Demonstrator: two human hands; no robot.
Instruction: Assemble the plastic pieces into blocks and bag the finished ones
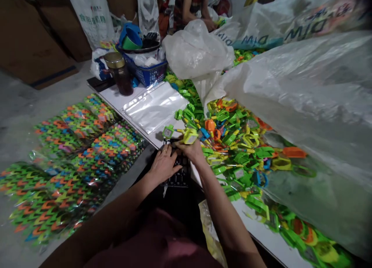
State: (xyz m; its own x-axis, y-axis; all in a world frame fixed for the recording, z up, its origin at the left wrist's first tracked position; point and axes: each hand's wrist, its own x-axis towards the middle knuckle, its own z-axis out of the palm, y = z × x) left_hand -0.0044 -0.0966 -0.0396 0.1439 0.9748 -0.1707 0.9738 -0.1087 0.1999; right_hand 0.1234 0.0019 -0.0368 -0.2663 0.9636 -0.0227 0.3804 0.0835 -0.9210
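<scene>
A black gridded tray (178, 178) rests on my lap. My left hand (164, 165) lies over its left part, fingers stretched toward the far edge and thumb apart. Just beyond those fingertips stands a green plastic toy piece (167, 131) with a pale square face, like a toy watch. At the tray's far right corner, my right hand (192, 151) is closed around the lower end of a similar yellow toy piece (190, 136). Its fingertips are partly hidden. Loose green, yellow, orange and blue toy pieces (232, 144) are heaped to the right of this hand.
Clear plastic bags (154, 107) lie flat on the white table (113, 99), near a lidded jar (120, 74) and a blue basket (149, 72). Large plastic sacks (305, 89) cover the right. Packed toy rows (72, 155) lie left on the floor. Another person (188, 8) sits behind.
</scene>
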